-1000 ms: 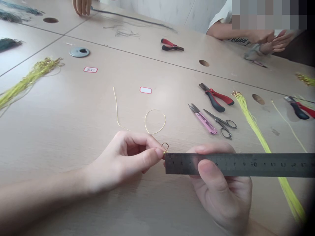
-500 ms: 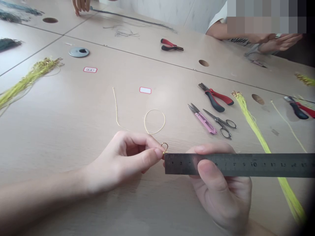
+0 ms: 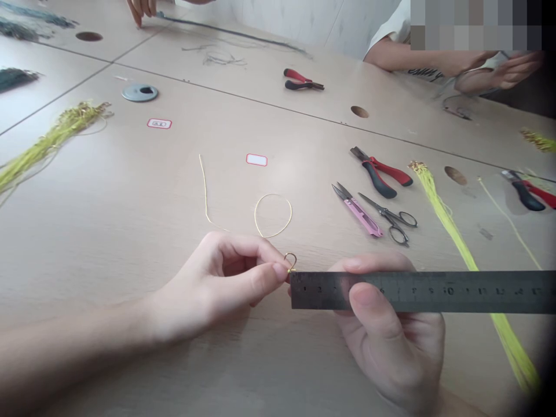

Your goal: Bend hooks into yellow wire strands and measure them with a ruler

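My left hand [image 3: 226,284] pinches a thin gold wire between thumb and forefinger; a small wire loop [image 3: 291,260] sticks out just past the fingertips. From there the gold wire [image 3: 273,215] curls into a ring on the table and trails off to the upper left. My right hand [image 3: 386,336] grips a steel ruler [image 3: 434,291] held level above the table, thumb on its face. The ruler's left end sits right against the small loop.
Pink thread snips [image 3: 358,211], small scissors [image 3: 391,218] and red-handled pliers [image 3: 381,171] lie right of centre. Yellow-green cord bundles [image 3: 469,260] lie right and far left [image 3: 47,142]. More pliers [image 3: 302,80] sit farther back. Other people's hands [image 3: 495,69] work at the far edge.
My hands, the wire and the ruler have stayed put. The other person's hands at the far right have shifted a little.
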`<control>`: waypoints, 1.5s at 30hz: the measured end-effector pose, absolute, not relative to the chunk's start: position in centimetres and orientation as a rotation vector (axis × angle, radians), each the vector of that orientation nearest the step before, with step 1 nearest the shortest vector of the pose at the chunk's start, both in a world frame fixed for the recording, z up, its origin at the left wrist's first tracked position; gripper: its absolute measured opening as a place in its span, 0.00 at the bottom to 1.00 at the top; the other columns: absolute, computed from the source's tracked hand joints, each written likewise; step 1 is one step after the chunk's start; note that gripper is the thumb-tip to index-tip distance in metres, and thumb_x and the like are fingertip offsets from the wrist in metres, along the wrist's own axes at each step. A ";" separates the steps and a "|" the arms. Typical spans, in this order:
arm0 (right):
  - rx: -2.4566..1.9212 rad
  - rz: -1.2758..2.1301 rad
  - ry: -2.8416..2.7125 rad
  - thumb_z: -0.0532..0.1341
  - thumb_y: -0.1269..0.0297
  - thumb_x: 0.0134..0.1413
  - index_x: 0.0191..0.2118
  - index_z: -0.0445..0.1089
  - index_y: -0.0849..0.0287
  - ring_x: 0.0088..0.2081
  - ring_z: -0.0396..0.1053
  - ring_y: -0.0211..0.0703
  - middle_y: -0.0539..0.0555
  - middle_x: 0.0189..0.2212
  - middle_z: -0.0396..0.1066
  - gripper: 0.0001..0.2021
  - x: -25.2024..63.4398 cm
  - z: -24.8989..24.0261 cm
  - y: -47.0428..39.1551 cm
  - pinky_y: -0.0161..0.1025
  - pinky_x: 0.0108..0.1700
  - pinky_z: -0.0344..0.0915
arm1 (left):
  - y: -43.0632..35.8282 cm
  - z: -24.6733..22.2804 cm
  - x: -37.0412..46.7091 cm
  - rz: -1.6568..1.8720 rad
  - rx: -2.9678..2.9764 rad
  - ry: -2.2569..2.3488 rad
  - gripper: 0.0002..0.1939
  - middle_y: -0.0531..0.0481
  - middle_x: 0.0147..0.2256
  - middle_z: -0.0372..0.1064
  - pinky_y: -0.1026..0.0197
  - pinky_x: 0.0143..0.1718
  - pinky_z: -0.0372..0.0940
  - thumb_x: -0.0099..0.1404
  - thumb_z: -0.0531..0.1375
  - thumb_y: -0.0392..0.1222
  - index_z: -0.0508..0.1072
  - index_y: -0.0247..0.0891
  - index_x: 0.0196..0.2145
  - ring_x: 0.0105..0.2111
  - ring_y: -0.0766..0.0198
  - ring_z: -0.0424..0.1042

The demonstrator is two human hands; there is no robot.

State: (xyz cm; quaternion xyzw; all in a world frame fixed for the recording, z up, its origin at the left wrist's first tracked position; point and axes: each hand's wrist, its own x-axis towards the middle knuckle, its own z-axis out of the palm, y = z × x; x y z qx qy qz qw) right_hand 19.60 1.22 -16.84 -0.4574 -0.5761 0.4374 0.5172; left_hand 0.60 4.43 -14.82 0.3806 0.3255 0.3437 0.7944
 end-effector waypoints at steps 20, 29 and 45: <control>-1.108 1.087 -1.365 0.55 0.60 0.59 0.42 0.67 0.46 0.24 0.58 0.39 0.50 0.26 0.62 0.07 19.6 -16.8 1.1 0.43 0.25 0.58 | 4.3 -14.9 0.7 0.750 0.823 0.687 0.10 0.58 0.22 0.68 0.73 0.27 0.59 0.62 0.58 0.37 0.75 0.38 0.24 0.24 0.75 0.63; -1.104 1.077 -1.386 0.55 0.60 0.58 0.42 0.67 0.45 0.23 0.57 0.40 0.50 0.25 0.60 0.07 19.7 -16.9 1.2 0.44 0.26 0.58 | 4.4 -14.9 0.8 0.756 0.828 0.687 0.10 0.58 0.21 0.66 0.74 0.25 0.58 0.62 0.58 0.36 0.74 0.38 0.23 0.22 0.75 0.62; -1.120 1.085 -1.372 0.55 0.60 0.58 0.42 0.67 0.45 0.26 0.62 0.43 0.51 0.27 0.62 0.07 19.7 -16.9 1.1 0.47 0.30 0.62 | 4.4 -15.0 0.7 0.740 0.816 0.714 0.10 0.57 0.21 0.66 0.71 0.26 0.59 0.61 0.59 0.37 0.74 0.38 0.23 0.23 0.73 0.63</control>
